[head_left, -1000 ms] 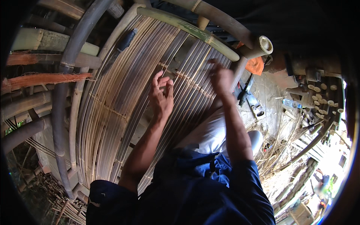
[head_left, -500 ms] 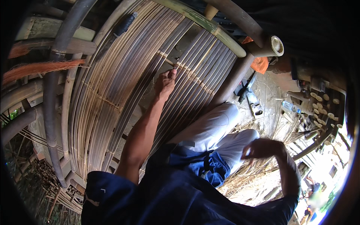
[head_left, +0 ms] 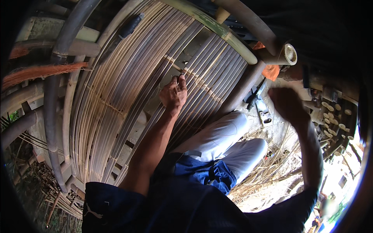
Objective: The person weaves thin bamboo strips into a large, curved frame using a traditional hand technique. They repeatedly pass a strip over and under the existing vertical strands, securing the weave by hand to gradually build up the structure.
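A bench-like panel of long bamboo slats (head_left: 128, 70) stretches in front of me, with an open gap between two groups of slats. A crosswise row of bindings (head_left: 204, 85) runs over the right-hand slats. My left hand (head_left: 175, 92) is at the gap's right edge by a crosspiece (head_left: 175, 66), thumb and fingers pinched together; what they hold is too small to make out. A thin looped strand (head_left: 190, 125) lies on the slats below it. Raised off to the right is my right hand (head_left: 286, 104), dark and slightly blurred, its fingers closed; anything inside is hidden.
A tool with a black wrapped handle (head_left: 132, 25) lies at the panel's far left. Reddish fibres (head_left: 46, 74) hang over the left bamboo frame (head_left: 51, 116). A green bamboo rail (head_left: 210, 25) and a thick pole (head_left: 243, 89) border the panel. Cut bamboo (head_left: 332, 120) is stacked at right.
My right hand has risen from beside my knee, away from me, and its fingers have closed. My left hand has shifted slightly right and stays at the same binding row.
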`<state>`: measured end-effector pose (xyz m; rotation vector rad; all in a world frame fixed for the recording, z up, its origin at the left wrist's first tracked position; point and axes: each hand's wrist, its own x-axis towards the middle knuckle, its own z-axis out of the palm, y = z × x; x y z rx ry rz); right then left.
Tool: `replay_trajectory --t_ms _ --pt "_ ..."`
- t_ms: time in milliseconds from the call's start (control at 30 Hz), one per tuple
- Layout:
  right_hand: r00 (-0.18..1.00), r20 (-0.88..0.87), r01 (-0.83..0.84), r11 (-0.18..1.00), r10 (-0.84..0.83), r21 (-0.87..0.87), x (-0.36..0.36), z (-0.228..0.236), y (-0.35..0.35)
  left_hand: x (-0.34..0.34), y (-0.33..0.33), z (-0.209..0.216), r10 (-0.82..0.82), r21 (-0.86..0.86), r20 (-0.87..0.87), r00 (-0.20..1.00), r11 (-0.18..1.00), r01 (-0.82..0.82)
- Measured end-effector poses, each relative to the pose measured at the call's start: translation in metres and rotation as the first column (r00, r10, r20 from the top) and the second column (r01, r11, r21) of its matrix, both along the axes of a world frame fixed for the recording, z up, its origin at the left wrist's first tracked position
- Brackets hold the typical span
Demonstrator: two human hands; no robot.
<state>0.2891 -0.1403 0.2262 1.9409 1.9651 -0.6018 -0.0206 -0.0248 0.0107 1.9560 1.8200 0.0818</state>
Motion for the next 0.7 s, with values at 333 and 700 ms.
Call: replay_trajectory --t_ms 333,700 --pt "0.967 -0.217 0.198 0.934 -0.135 0.298 0.049 -0.090 -0.068 0.008 0.002 0.022 -0.037 -0.172 0.014 0.999 0.984 0.038" --pt "-0.042 -0.757 0.982 0.113 -0.653 -0.152 -0.025 -0.010 -0.191 -0.031 0.007 0.027 -0.275 0.414 0.048 0.960 0.880 0.231"
